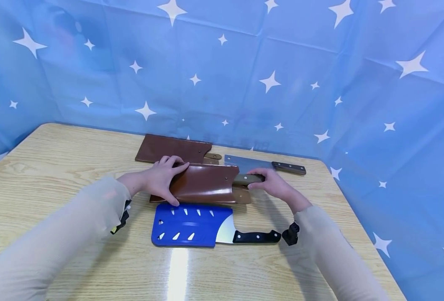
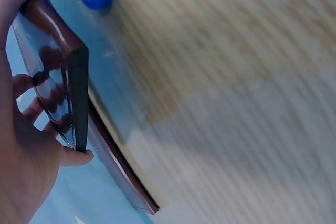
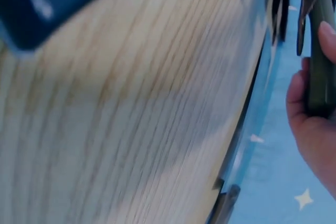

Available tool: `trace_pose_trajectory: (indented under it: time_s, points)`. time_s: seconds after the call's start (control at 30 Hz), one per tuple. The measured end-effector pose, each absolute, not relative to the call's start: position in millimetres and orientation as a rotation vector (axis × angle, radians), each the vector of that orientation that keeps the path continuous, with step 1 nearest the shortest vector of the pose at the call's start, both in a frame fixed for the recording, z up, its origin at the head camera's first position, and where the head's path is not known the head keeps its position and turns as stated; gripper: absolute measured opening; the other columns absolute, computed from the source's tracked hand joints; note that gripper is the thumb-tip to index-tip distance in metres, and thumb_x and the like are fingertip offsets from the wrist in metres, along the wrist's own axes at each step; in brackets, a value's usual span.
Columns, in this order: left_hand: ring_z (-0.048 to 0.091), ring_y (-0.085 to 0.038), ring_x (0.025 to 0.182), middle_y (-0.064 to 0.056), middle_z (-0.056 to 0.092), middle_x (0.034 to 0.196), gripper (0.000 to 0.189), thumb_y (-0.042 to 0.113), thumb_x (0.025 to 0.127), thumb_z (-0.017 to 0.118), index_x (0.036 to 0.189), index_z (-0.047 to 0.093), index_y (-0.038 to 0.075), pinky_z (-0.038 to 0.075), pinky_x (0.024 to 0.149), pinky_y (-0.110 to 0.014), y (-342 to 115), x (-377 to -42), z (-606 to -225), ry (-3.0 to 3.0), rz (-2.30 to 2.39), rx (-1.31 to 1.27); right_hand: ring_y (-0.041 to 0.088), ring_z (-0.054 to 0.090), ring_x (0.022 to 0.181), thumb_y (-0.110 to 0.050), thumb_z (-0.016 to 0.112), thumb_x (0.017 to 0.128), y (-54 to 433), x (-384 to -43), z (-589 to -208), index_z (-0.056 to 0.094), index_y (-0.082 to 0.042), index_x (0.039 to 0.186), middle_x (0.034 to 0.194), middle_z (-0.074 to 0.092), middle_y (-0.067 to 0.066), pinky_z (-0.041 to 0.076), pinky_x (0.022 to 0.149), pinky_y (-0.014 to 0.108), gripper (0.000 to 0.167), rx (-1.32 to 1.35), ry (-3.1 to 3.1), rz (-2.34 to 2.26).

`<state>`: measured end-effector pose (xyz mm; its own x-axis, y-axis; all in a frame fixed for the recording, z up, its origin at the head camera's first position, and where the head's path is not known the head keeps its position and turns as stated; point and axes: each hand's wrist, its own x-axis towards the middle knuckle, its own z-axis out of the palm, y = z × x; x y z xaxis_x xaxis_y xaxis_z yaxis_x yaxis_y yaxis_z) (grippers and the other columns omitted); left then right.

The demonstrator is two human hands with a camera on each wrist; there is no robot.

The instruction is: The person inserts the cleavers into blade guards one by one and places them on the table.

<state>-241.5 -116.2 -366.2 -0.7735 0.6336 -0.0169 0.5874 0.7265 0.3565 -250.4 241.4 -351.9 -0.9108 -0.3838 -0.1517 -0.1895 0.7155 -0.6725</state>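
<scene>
A glossy brown sheath [image 1: 206,182] is held by my left hand [image 1: 163,177] at its left end, thumb on the near side and fingers spread over the far side. Out of its right end comes a knife's olive-brown riveted handle [image 1: 246,179], which my right hand [image 1: 272,184] grips. The blade is hidden inside the sheath. In the left wrist view, the sheath [image 2: 58,72] is raised off the table, my fingers along its edges. The right wrist view has my fingers curled round the handle [image 3: 321,66].
Just in front lies a cleaver with a black handle [image 1: 257,237], its blade in a blue slotted cover [image 1: 188,225]. Behind are another brown sheath [image 1: 173,148] and a bare cleaver [image 1: 244,161] with a dark handle. A blue star-patterned curtain [image 1: 222,62] hangs beyond the wooden table [image 1: 75,150].
</scene>
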Motion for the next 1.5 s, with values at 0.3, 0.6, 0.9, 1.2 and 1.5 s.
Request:
trace_pose_trajectory:
  time_s: [0.3,0.6,0.9,1.2,1.5]
  points:
    - [0.025,-0.038,0.13,-0.017,0.027,0.146,0.107,0.055,0.062,0.078,0.147,0.031,0.009,0.028,0.104,-0.058,-122.0,-244.4,-376.8,2.754,0.496,0.997,0.024,0.057,0.095,-0.007,0.066,0.084,239.4,-259.0,-357.2,0.057,0.0,0.125,0.118,0.06,0.019,0.046,0.079,0.033,0.043,-0.566,2.617,-0.886]
    - [0.024,-0.04,0.133,-0.018,0.026,0.15,0.104,0.059,0.066,0.074,0.145,0.033,0.007,0.026,0.105,-0.058,-127.1,-247.2,-383.2,2.723,0.466,1.003,0.028,0.059,0.1,-0.006,0.068,0.083,236.7,-262.5,-359.8,0.057,0.001,0.126,0.118,0.061,0.021,0.047,0.082,0.036,0.045,-0.588,2.626,-0.803]
    - [0.022,-0.037,0.135,-0.016,0.026,0.151,0.092,0.064,0.072,0.066,0.144,0.039,0.013,0.022,0.106,-0.061,-130.5,-249.3,-381.5,2.743,0.473,0.93,0.032,0.058,0.105,-0.009,0.069,0.083,237.5,-266.2,-359.0,0.059,0.001,0.123,0.119,0.061,0.021,0.048,0.085,0.04,0.042,-0.619,2.608,-0.735]
    - [0.027,-0.037,0.133,-0.016,0.035,0.147,0.076,0.052,0.082,0.062,0.142,0.041,0.009,0.022,0.105,-0.06,-141.1,-275.5,-361.7,2.844,0.633,0.791,0.038,0.049,0.118,-0.012,0.061,0.089,262.3,-276.5,-346.2,0.05,0.003,0.132,0.13,0.052,0.024,0.044,0.093,0.048,0.046,-0.508,2.644,-0.838]
    - [0.022,-0.048,0.134,-0.024,0.027,0.149,0.087,0.046,0.081,0.067,0.147,0.027,0.005,0.023,0.105,-0.062,-153.5,-309.8,-349.6,2.895,0.614,0.682,0.043,0.032,0.131,-0.014,0.059,0.091,295.5,-289.5,-339.5,0.038,0.0,0.14,0.143,0.037,0.026,0.032,0.103,0.055,0.055,-0.321,2.71,-0.822]
